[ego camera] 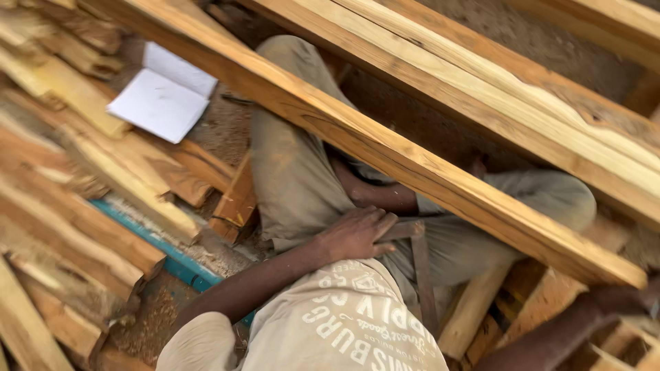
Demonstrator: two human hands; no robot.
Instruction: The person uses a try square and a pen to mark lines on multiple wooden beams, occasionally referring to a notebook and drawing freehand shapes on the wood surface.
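A long pale plank [412, 172] runs diagonally from upper left to lower right across my lap. My left hand [357, 233] rests on my thigh, fingers closed around the handle of a dark metal carpenter's square [421, 275] whose blade points down beside my shirt. My right arm reaches along the lower right, and my right hand [629, 299] sits just under the plank's lower end. That hand is dark and partly cut off, so its grip is unclear. My legs in beige trousers [295, 172] lie under the plank.
Rough planks [82, 206] are stacked on the left, with an open white notebook [161, 96] lying on them. A blue strip [172, 257] edges the stack. More long boards [550, 103] cross the upper right. Wooden frame pieces [481, 302] lie below my knee, over sawdust-covered ground [148, 323].
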